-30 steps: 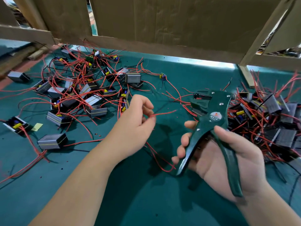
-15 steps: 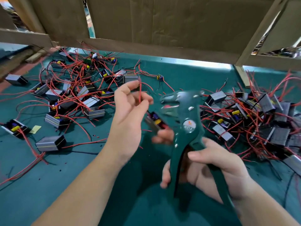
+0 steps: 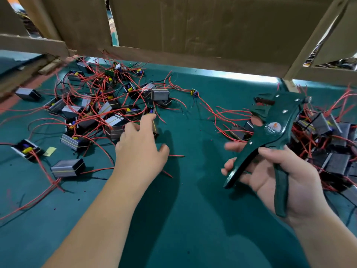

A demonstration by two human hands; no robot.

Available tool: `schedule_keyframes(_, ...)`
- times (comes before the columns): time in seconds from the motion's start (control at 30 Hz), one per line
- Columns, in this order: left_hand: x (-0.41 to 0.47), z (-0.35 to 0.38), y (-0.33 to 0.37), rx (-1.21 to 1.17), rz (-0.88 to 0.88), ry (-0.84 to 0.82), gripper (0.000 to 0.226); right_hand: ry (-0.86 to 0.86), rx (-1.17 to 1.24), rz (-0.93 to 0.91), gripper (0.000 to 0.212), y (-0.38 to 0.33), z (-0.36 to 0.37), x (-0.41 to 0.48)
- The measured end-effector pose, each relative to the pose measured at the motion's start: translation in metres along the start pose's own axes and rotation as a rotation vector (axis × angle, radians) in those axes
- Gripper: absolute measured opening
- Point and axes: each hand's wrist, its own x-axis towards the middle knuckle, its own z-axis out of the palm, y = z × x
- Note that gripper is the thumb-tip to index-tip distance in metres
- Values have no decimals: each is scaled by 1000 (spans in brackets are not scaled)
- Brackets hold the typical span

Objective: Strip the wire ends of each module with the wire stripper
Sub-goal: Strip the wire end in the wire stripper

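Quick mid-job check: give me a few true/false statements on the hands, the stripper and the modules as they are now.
1. The right hand grips the stripper. True.
2. The left hand feeds a wire into the stripper. False: it reaches into the left pile of modules, apart from the stripper.
3. Modules lie only on the left. False: a right pile lies behind the stripper.
4. The mat is green. True.
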Motion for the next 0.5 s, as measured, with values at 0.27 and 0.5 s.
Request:
schedule_keyframes(0.27,8,-3,-1,-324,148,106,32,-104,92,198,47,9,9,-7)
schedule_keyframes(0.5,8,-8,10,-1017,25,-44,24,-84,231,318,56,10,7,-5)
